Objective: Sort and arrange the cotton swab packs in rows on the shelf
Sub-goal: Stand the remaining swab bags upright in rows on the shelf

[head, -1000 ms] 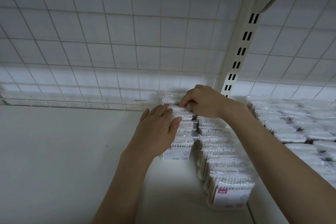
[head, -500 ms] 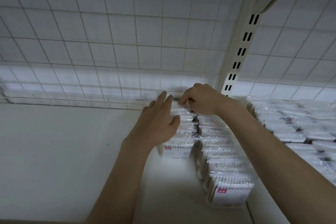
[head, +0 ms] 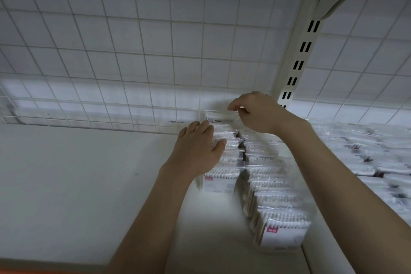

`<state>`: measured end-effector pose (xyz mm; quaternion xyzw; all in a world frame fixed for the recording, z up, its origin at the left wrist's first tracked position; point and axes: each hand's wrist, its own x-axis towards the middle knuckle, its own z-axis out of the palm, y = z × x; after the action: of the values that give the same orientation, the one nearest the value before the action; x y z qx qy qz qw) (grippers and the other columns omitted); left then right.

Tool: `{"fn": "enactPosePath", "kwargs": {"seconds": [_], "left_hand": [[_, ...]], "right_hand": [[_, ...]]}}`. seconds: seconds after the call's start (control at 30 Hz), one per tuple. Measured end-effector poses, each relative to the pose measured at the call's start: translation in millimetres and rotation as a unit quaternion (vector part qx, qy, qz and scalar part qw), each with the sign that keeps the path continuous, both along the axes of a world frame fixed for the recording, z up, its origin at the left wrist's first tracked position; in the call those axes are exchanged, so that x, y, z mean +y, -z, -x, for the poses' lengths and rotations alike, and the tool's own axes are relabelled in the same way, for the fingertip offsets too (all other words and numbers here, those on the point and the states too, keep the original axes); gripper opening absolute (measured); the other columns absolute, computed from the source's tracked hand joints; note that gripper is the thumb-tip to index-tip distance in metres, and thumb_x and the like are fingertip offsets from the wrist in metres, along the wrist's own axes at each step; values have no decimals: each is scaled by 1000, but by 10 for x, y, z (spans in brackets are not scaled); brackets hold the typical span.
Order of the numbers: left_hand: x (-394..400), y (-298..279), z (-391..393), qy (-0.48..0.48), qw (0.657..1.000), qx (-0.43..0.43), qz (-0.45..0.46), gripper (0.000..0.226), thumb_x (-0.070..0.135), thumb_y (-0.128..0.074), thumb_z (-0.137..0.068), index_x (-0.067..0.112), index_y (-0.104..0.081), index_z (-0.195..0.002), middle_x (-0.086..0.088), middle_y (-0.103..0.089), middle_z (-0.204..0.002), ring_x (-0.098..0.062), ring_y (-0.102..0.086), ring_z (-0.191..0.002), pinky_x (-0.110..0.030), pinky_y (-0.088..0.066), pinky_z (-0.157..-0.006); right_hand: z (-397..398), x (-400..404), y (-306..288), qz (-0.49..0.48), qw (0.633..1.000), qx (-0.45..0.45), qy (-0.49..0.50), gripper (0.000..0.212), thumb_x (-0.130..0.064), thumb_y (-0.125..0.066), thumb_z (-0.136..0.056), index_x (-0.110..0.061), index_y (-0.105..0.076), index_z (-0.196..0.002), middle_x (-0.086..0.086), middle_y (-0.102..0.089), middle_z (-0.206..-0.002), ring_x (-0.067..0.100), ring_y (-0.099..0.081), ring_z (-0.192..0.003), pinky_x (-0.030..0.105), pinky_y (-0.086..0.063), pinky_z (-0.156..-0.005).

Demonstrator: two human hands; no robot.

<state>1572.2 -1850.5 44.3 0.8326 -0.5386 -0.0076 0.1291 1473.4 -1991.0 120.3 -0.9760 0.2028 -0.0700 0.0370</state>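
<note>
Resting left hand (head: pixel 195 151) on swab packs (head: pixel 229 155), right hand (head: pixel 255 113) behind.

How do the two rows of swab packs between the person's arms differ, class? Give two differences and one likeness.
The left row is shorter and ends further back; the right row runs on toward the shelf's front edge. The left hand rests on the left row; the right row's front lies untouched. Both hold upright clear packs.

Left hand (head: pixel 196 148) rests on swab packs (head: pixel 229 151); right hand (head: pixel 258 113) pinches rearmost pack (head: pixel 214 116)
</note>
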Motion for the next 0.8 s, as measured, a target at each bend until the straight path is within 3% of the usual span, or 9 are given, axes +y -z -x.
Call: {"fn": "enactPosePath", "kwargs": {"seconds": [0.13, 0.33, 0.47, 0.53, 0.63, 0.73, 0.8], "left_hand": [[-126, -71, -66, 8, 1000, -15, -13, 56, 46, -24, -96, 8, -37, -136, -7, -27, -150, -23, -21, -137, -41, -18, -111], [-202, -169, -96, 1, 998, -50, -35, 50, 45, -27, -96, 5, -49, -115, -8, -45, -127, -25, -38, -121, -42, -31, -98], [-122, -267, -37, -2, 996, -90, -9, 56, 49, -22, -96, 12, -42, -133, -7, -37, -144, -26, -34, -131, -44, -28, -103], [-14, -311, 50, -5, 997, -76, 21, 57, 49, -21, -97, 14, -40, -137, -6, -34, -147, -25, -30, -134, -44, -26, -105], [211, -310, 227, -14, 998, -40, 42, 56, 50, -23, -96, 16, -42, -136, -4, -34, -147, -23, -27, -136, -42, -23, -106], [475, -208, 417, 1, 998, -38, 53, 53, 49, -32, -95, 18, -40, -137, -2, -29, -149, -20, -22, -138, -40, -19, -109], [627, -130, 526, 19, 998, -35, 57, 54, 47, -36, -94, 19, -35, -141, -1, -22, -153, -18, -16, -140, -40, -16, -113]], "right_hand": [[239, 99, -110, -8, 999, -41, 6, 36, -7, -39, -93, -17, -61, -120, 1, -60, -126, 22, -50, -116, 40, -39, -100], [619, 417, -68, -33, 995, -83, 32, 31, -11, -43, -94, -17, -64, -116, 0, -63, -119, 21, -51, -109, 33, -40, -95], [845, 677, -17, -53, 990, -121, 48, 27, -14, -45, -95, -17, -66, -112, -1, -65, -111, 22, -51, -102, 32, -40, -90], [951, 825, 26, -60, 987, -137, 60, 26, -17, -45, -96, -17, -67, -109, -3, -66, -108, 22, -52, -102, 36, -40, -91], [1122, 1035, 99, -86, 978, -172, 79, 26, -27, -46, -95, -19, -67, -109, -6, -66, -109, 16, -52, -106, 31, -38, -93], [1346, 1202, 215, -100, 979, -156, 84, 44, -50, -50, -85, -25, -61, -120, -11, -59, -121, 10, -47, -118, 30, -35, -101], [1493, 1299, 330, -101, 981, -139, 90, 55, -54, -60, -78, -30, -54, -127, -17, -50, -129, 6, -39, -126, 34, -32, -106]]}}
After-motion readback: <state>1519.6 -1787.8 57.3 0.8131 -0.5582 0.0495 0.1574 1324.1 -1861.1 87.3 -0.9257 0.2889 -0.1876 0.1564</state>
